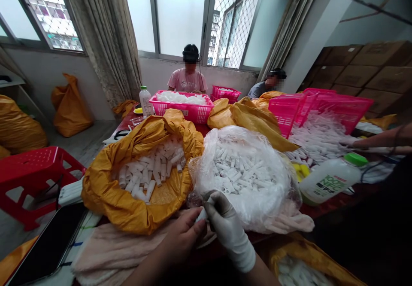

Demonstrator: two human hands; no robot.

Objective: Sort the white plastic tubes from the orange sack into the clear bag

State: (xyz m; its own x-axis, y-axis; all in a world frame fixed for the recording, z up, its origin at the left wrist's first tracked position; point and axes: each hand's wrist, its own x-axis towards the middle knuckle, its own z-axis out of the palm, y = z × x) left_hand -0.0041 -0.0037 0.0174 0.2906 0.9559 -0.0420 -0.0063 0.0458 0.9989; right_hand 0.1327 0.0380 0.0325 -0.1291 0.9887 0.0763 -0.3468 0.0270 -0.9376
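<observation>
My bare left hand (186, 232) is closed around a short white plastic tube (201, 215). Meeting it from the right, my right hand (224, 220) wears a white glove, and its fingers pinch the upper end of that same tube. Just beyond the hands, a yellow woven sack (106, 191) with a rolled-down rim holds many white tubes (141, 172). To its right a clear plastic bag (206, 165) is filled with smaller white tube pieces (241, 170). Under my forearms lies a pinkish towel (122, 247).
A phone (45, 243) lies at left near a red stool (38, 170). Pink baskets (183, 110) stand farther back; a green-capped bottle (334, 178) is at right. One person (188, 77) sits opposite, another (265, 86) behind right; a co-worker's arm (383, 142) reaches in from the right.
</observation>
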